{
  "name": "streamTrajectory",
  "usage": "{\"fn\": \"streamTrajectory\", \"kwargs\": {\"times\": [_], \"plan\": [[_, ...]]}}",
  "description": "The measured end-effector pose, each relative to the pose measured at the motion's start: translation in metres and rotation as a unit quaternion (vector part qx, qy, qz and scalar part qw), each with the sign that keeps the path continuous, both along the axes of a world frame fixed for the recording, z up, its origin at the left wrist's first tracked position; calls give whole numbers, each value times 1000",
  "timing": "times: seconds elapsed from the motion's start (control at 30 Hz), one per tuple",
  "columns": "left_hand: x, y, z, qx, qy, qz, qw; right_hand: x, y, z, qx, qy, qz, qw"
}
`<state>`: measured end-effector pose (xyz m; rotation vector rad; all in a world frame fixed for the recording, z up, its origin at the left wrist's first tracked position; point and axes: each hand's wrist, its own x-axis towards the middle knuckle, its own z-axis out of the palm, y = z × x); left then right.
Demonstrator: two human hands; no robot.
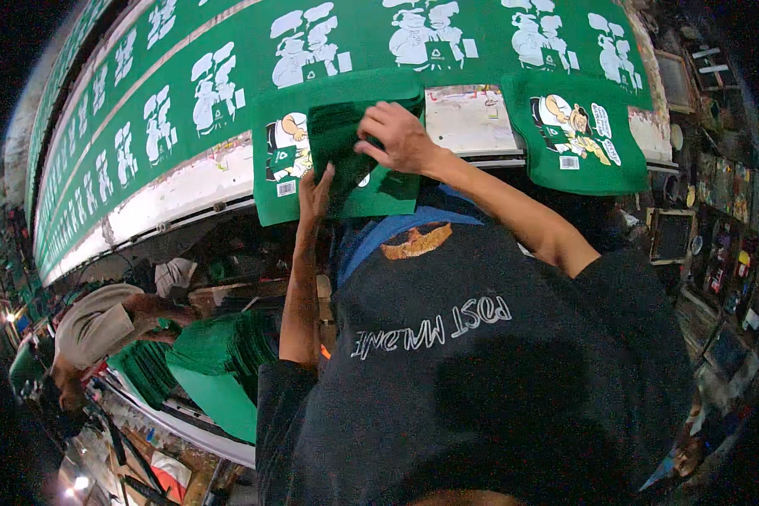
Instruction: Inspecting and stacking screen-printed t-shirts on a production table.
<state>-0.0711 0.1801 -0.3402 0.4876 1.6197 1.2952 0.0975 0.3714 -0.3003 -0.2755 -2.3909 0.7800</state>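
A thick stack of green fabric sheets (272,117) lies before me at the table's near edge, with a coloured cartoon print on top. Part of it is folded over, showing a dark green underside (335,126). My right hand (393,134) bends over this folded part, fingers curled on its layers; the fingertips are partly lost against the dark fabric. At the fold's left side is my left hand (317,190), upright and touching the stack, fingers somewhat apart. To the right, a second printed green stack (575,136) hangs a little over the edge.
Green sheets with white figure prints (215,88) lie in rows along the long table (139,231). At lower left, another person (98,322) bends beside piles of green sheets (221,341). Framed screens (670,234) stand at the far right.
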Motion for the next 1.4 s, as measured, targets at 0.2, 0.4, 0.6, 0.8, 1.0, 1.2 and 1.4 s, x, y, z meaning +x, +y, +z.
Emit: {"fn": "streamTrajectory", "kwargs": {"times": [0.2, 0.4, 0.6, 0.8, 1.0, 1.2, 1.4], "plan": [[-1, 9, 15, -56, 80, -4, 995, 38, -6, -48, 73, -171, 147, 971], [-7, 6, 15, -129, 187, -62, 972, 19, 9, -54, -30, -186, 201, 961], [-9, 5, 9, -61, 101, -58, 991, -6, 13, -16, -92, -218, 179, 955], [-1, -5, 26, -28, 81, -79, 993, -30, 3, -14, 17, -217, 84, 972], [2, -1, 2, 37, 272, -83, 958, -14, -8, -18, -37, -129, 4, 991], [3, -5, 8, -1, 233, -26, 972, 36, -7, -14, -43, -38, -17, 998], [-5, 10, 14, -56, 139, -45, 988, 47, -1, -41, 49, -176, 118, 976]]}}
